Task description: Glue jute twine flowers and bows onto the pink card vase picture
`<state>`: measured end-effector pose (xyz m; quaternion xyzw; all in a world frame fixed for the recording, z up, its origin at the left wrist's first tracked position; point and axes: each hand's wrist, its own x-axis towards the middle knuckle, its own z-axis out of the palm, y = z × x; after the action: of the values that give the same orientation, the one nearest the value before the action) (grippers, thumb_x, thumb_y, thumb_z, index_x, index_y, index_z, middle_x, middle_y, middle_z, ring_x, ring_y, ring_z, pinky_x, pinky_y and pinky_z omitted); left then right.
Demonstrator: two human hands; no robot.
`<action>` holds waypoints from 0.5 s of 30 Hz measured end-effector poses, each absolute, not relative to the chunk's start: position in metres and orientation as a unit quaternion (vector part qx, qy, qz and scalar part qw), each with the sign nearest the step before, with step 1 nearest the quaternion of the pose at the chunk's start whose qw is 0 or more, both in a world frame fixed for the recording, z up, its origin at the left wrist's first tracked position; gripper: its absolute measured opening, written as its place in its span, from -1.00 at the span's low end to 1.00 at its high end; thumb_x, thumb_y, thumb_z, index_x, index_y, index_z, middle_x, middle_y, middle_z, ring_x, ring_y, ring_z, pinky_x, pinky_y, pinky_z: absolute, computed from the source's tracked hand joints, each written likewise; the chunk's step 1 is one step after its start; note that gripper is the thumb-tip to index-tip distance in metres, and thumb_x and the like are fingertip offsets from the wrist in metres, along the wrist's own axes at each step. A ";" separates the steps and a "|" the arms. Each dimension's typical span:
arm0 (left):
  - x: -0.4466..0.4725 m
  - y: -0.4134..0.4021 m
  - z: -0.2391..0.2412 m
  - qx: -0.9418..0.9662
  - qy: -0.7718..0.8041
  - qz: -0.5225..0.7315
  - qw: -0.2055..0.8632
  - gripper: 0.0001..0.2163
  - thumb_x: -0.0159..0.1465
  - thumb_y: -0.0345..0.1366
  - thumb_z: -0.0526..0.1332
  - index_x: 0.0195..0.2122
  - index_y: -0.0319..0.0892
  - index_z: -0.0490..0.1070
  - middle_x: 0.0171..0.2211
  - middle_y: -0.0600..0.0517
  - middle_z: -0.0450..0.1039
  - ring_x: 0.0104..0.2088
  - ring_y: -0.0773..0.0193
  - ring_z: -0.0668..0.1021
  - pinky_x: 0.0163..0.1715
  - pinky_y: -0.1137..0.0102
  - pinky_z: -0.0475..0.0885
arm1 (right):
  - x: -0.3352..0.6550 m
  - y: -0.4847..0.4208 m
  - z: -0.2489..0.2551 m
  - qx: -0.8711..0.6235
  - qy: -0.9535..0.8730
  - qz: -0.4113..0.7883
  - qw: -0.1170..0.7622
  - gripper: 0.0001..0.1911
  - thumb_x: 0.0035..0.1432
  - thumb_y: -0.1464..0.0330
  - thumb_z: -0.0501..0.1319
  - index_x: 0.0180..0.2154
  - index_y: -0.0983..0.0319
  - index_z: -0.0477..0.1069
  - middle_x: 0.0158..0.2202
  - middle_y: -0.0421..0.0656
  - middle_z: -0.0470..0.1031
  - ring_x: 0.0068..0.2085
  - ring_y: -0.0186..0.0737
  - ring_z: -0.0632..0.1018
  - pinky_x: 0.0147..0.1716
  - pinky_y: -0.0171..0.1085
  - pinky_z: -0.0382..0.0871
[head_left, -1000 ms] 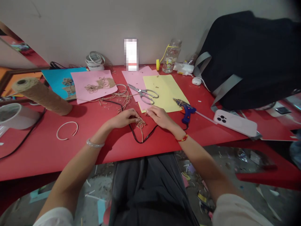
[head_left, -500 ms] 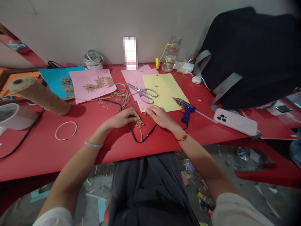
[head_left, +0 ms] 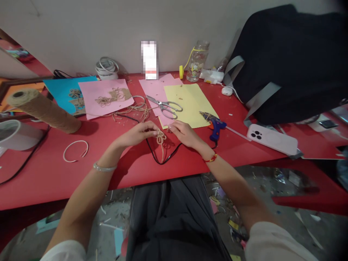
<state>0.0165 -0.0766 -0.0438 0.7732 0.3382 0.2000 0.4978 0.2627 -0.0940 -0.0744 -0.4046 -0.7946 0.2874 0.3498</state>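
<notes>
A small looped flower of jute twine [head_left: 161,137], with a tail hanging down, is pinched between the thumb and fingers of my left hand [head_left: 140,134], just over the red table. My right hand [head_left: 186,134] rests close by on the right, at the near edge of the yellow paper [head_left: 191,99]. Its fingers are curled together; what is in them, if anything, I cannot make out. A black cord [head_left: 163,163] loops across the table below both hands. Scissors [head_left: 165,107] lie on the papers beyond, and a blue glue gun [head_left: 216,128] lies right of my right hand.
A spool of twine [head_left: 49,110] leans at the left above a white ring [head_left: 65,152]. Pink paper [head_left: 89,105] bears twine shapes, with loose twine [head_left: 141,108] beside it. Around the right side are a bottle [head_left: 198,63], a phone [head_left: 274,139] and a black bag [head_left: 288,65].
My left hand has raised the twine flower slightly off the table, and its shadow now shows beside it. My right hand has hardly moved.
</notes>
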 end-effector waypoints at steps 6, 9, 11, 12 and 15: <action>0.023 -0.083 -0.036 0.686 0.388 0.358 0.501 -0.62 0.27 0.02 0.36 -0.15 -0.25 0.57 -0.14 -0.12 0.63 -0.12 0.15 0.61 0.01 0.25 0.46 | 0.260 -0.095 -0.074 -0.430 -0.698 0.435 0.371 -0.43 0.36 -0.11 0.03 -0.25 0.23 0.49 -0.41 -0.14 0.48 -0.46 -0.28 0.47 -0.44 -0.26 0.32; 0.027 -0.084 -0.038 0.660 0.408 0.384 0.500 -0.60 0.25 0.04 0.37 -0.14 -0.24 0.58 -0.13 -0.11 0.64 -0.10 0.14 0.61 0.03 0.26 0.45 | 0.259 -0.098 -0.070 -0.411 -0.608 0.585 0.346 -0.47 0.32 -0.10 0.10 -0.11 0.23 0.48 -0.65 -0.29 0.35 -0.67 -0.35 0.30 -0.65 -0.33 0.15; 0.029 -0.085 -0.038 0.655 0.418 0.391 0.493 -0.57 0.23 0.07 0.37 -0.14 -0.23 0.59 -0.13 -0.10 0.63 -0.10 0.14 0.60 0.02 0.27 0.45 | 0.259 -0.101 -0.066 -0.369 -0.568 0.659 0.328 -0.50 0.32 -0.06 0.15 -0.08 0.24 0.48 -0.61 -0.25 0.45 -0.70 -0.39 0.27 -0.71 -0.35 0.09; 0.030 -0.086 -0.038 0.654 0.420 0.392 0.492 -0.56 0.22 0.09 0.37 -0.14 -0.23 0.60 -0.13 -0.10 0.63 -0.10 0.14 0.59 0.02 0.27 0.45 | 0.258 -0.102 -0.064 -0.344 -0.556 0.684 0.323 -0.53 0.31 -0.03 0.17 -0.09 0.24 0.50 -0.51 -0.19 0.55 -0.69 -0.42 0.27 -0.73 -0.35 0.07; 0.033 -0.087 -0.039 0.653 0.414 0.389 0.501 -0.54 0.21 0.10 0.38 -0.12 -0.23 0.60 -0.14 -0.09 0.63 -0.11 0.15 0.58 -0.01 0.29 0.45 | 0.255 -0.104 -0.061 -0.290 -0.542 0.719 0.323 -0.64 0.22 0.10 0.31 -0.14 0.26 0.54 -0.26 -0.08 0.65 -0.68 -0.52 0.26 -0.75 -0.38 0.01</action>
<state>0.0326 -0.0869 -0.0390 0.6534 0.4136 0.3891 0.5006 0.2545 -0.1042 -0.0611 -0.2903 -0.5422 0.7191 0.3234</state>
